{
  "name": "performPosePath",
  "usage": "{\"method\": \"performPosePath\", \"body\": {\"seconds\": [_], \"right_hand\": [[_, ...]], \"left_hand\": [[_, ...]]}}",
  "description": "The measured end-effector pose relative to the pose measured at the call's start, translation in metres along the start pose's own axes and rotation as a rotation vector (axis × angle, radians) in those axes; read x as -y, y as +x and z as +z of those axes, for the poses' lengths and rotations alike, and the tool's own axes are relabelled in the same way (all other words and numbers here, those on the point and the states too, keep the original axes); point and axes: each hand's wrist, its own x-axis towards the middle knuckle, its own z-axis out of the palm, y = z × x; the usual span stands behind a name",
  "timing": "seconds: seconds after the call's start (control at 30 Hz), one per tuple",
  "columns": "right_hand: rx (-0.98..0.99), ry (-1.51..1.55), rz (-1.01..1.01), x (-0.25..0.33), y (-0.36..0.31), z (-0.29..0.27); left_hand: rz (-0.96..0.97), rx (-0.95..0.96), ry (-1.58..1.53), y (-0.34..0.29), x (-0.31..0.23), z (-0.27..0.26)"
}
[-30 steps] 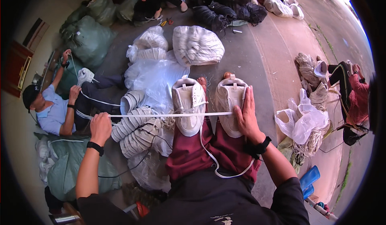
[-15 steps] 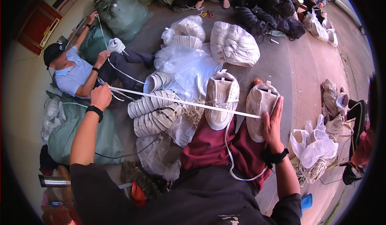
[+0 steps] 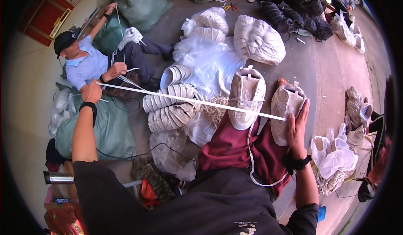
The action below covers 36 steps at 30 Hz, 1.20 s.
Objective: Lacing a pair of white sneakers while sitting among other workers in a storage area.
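Far out to the left, my left hand [image 3: 91,92] is closed on the end of a flat white shoelace [image 3: 189,99]. The lace runs taut across my lap to the right-hand shoe. That off-white sneaker [image 3: 286,114] rests on my right thigh, toe toward me. My right hand [image 3: 299,130] lies along its outer side with fingers straight, the thumb near where the lace meets the shoe. Another off-white sneaker [image 3: 247,98] sits beside it on my left thigh, passing under the taut lace. A loose lace [image 3: 252,168] hangs between the shoes and curves over my maroon trousers.
A person [image 3: 88,63] at the left draws out white laces with both hands. Stacked shoe uppers [image 3: 172,115], clear plastic [image 3: 201,61] and a wrapped bundle [image 3: 259,40] lie ahead. Green sacks [image 3: 105,128] stand left; a bag with laces [image 3: 333,153] is right.
My left hand has moved farther left, drawing out a longer stretch of lace. My right hand stays against the shoe. The other person's lower hand has come down. The whole view has shifted.
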Motion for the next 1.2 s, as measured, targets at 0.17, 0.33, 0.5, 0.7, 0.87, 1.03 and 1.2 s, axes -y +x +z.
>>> {"method": "performPosePath", "body": {"seconds": [0.17, 0.33, 0.5, 0.7, 0.87, 1.03, 1.2], "right_hand": [[-0.013, 0.004, 0.010, -0.001, -0.002, 0.005], [-0.011, -0.045, -0.012, -0.015, 0.003, 0.008], [0.023, -0.065, 0.018, -0.041, 0.010, 0.015], [0.050, -0.334, -0.165, -0.028, 0.022, -0.002], [0.271, -0.344, -0.341, -0.033, 0.024, -0.013], [0.350, -0.254, -0.334, -0.018, 0.021, -0.029], [0.582, 0.040, -0.368, 0.025, 0.013, -0.059]], "left_hand": [[-0.115, 0.033, -0.048, 0.006, 0.013, 0.002], [-0.099, 0.025, -0.035, 0.026, 0.014, 0.035], [-0.080, -0.076, -0.039, 0.034, -0.011, 0.054], [0.009, -0.383, -0.126, 0.055, 0.008, 0.065], [0.063, -0.697, -0.517, 0.011, -0.081, 0.038], [0.083, -0.758, -0.694, 0.039, -0.086, 0.051], [0.211, -0.332, -1.080, 0.036, -0.153, 0.066]]}}
